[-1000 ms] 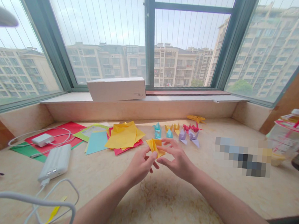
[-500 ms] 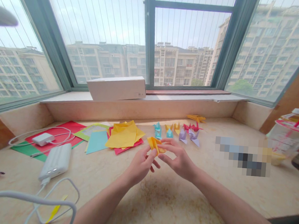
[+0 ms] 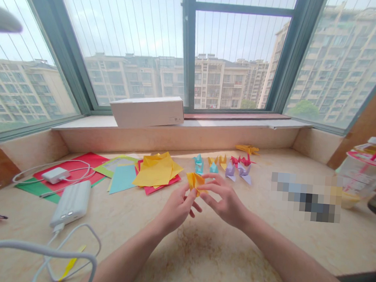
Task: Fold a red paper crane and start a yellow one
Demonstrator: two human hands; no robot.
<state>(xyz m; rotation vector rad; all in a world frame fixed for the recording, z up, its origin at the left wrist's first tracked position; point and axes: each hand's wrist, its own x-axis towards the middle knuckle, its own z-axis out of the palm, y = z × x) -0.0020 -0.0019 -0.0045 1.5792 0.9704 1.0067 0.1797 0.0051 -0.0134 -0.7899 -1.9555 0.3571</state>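
A small folded piece of yellow paper is held above the stone counter between both my hands. My left hand pinches its lower edge with thumb and fingers. My right hand grips its right side, fingers curled over the top. Just behind stand several small folded paper cranes in teal, yellow, purple and red. A loose pile of yellow sheets lies to the left on red and blue paper.
A white power bank with white cables lies at the left, near a white charger on red paper. A white box sits on the window ledge. A plastic drink cup stands at the right edge.
The yellow paper has been folded narrower and drawn slightly up between my fingers; both hands stay in nearly the same place.
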